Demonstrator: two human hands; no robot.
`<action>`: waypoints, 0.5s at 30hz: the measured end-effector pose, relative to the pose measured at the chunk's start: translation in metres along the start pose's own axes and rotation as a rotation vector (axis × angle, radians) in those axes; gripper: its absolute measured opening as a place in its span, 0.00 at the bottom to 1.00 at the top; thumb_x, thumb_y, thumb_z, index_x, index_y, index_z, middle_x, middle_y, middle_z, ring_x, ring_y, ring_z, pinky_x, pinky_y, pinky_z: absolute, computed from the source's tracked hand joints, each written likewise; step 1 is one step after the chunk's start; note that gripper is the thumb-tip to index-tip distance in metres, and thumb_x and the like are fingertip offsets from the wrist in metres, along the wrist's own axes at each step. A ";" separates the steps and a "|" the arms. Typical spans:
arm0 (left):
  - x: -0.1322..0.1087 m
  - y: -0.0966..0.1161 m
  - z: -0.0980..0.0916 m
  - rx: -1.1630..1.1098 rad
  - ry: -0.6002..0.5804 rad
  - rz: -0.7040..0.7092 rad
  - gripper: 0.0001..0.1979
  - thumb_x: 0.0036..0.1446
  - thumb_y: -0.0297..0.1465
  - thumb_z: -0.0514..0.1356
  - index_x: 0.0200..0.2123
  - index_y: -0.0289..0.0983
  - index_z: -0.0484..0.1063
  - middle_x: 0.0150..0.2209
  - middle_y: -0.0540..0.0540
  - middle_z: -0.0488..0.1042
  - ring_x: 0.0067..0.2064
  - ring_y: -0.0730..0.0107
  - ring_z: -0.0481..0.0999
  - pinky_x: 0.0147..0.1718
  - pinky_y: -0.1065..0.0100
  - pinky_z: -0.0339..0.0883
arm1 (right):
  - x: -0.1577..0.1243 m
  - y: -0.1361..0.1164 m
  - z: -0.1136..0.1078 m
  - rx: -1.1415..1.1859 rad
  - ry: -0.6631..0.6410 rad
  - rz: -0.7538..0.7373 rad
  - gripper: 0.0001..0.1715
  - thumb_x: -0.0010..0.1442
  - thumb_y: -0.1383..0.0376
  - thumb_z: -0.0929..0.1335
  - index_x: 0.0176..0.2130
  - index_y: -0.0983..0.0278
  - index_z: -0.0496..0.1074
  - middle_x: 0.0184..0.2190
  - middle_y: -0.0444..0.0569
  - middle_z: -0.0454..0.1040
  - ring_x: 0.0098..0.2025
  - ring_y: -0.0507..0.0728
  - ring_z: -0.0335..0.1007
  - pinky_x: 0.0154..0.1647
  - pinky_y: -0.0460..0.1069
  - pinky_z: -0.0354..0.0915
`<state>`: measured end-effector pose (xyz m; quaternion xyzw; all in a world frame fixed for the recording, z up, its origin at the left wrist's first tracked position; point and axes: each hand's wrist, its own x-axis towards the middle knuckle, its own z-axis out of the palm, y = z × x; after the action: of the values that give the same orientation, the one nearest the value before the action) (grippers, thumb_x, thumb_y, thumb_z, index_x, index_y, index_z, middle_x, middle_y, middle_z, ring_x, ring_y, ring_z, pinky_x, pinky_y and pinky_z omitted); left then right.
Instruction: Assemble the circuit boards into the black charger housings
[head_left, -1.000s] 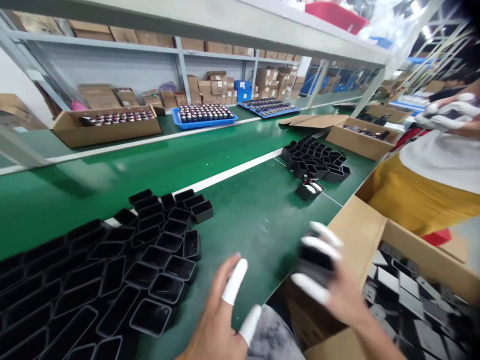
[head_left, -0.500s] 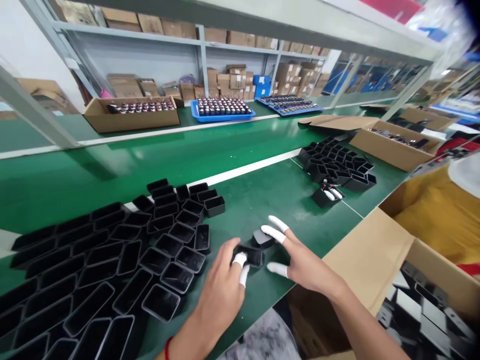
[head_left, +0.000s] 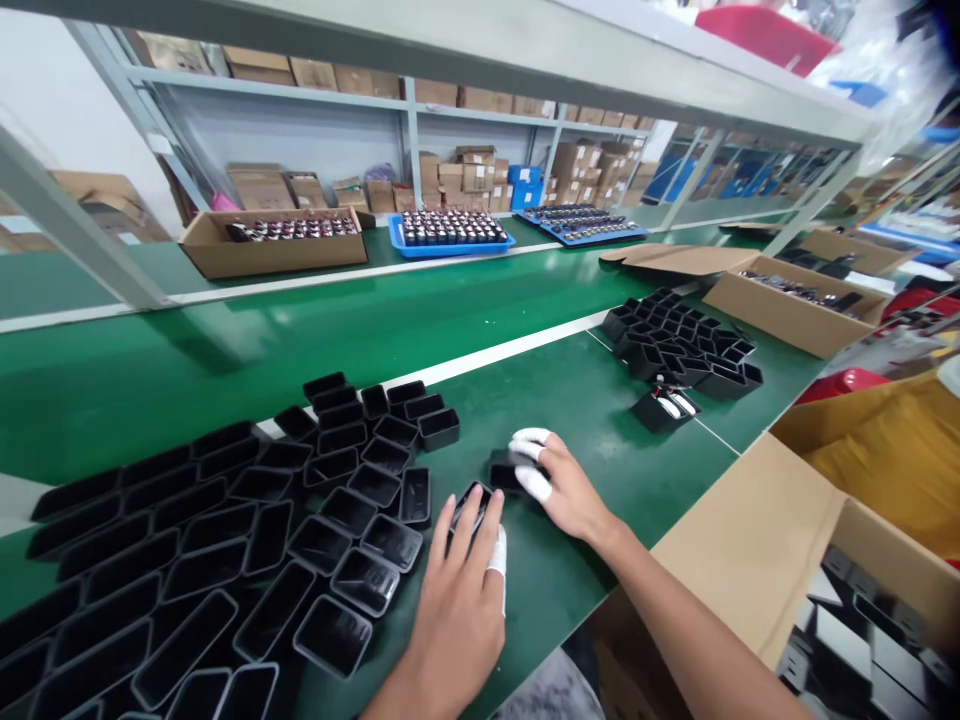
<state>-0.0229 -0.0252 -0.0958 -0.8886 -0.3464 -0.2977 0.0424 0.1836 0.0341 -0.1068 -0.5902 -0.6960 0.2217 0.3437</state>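
My left hand (head_left: 463, 600) lies with its fingers stretched out over a small black plastic box (head_left: 474, 500), fingertips touching it; white covers show on the thumb side. My right hand (head_left: 566, 490), with white finger covers, is curled round another black plastic box (head_left: 506, 477) just beyond, its thumb and fingers on the right end. Motion blurs that end somewhat. To the left, many open-topped black boxes (head_left: 334, 635) stand packed together on the green table (head_left: 540, 400).
More black boxes (head_left: 682, 340) stand at the right, one box holding white parts (head_left: 671, 408) in front of them. An open carton (head_left: 885, 600) of grey and black pieces is at lower right. Blue trays (head_left: 450, 245) line the back. A person in yellow (head_left: 877, 440) is at right.
My left hand has moved its box slightly left and down, and its fingers have straightened. My right hand, open before, has closed on the other box. The view has shifted a little.
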 end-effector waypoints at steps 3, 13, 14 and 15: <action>-0.003 0.000 0.001 0.118 -0.007 -0.080 0.15 0.51 0.12 0.51 0.22 0.33 0.71 0.62 0.35 0.71 0.60 0.41 0.71 0.56 0.44 0.71 | 0.016 -0.011 0.012 0.026 -0.015 0.056 0.16 0.67 0.64 0.61 0.42 0.64 0.78 0.45 0.58 0.78 0.50 0.64 0.75 0.58 0.62 0.68; -0.014 -0.012 -0.007 0.100 -0.053 -0.136 0.16 0.58 0.20 0.56 0.50 0.30 0.72 0.60 0.26 0.71 0.54 0.39 0.74 0.40 0.44 0.69 | 0.052 -0.059 0.034 0.114 0.054 0.124 0.17 0.63 0.60 0.71 0.48 0.68 0.76 0.29 0.49 0.81 0.29 0.56 0.78 0.37 0.50 0.75; -0.015 -0.017 -0.006 0.019 -0.025 -0.121 0.18 0.59 0.22 0.58 0.53 0.33 0.71 0.60 0.28 0.72 0.54 0.38 0.74 0.40 0.43 0.69 | 0.047 -0.058 0.026 0.101 0.078 0.113 0.19 0.61 0.60 0.73 0.50 0.66 0.76 0.34 0.48 0.82 0.30 0.55 0.78 0.38 0.48 0.75; -0.013 -0.021 -0.004 -0.139 0.002 -0.123 0.19 0.59 0.24 0.60 0.54 0.38 0.71 0.61 0.32 0.71 0.57 0.38 0.71 0.44 0.42 0.69 | 0.040 -0.054 0.016 0.088 0.099 0.092 0.22 0.59 0.60 0.74 0.52 0.63 0.75 0.37 0.47 0.82 0.32 0.53 0.78 0.40 0.47 0.74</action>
<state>-0.0459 -0.0183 -0.1030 -0.8660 -0.3790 -0.3241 -0.0373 0.1330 0.0631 -0.0697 -0.6162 -0.6397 0.2382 0.3929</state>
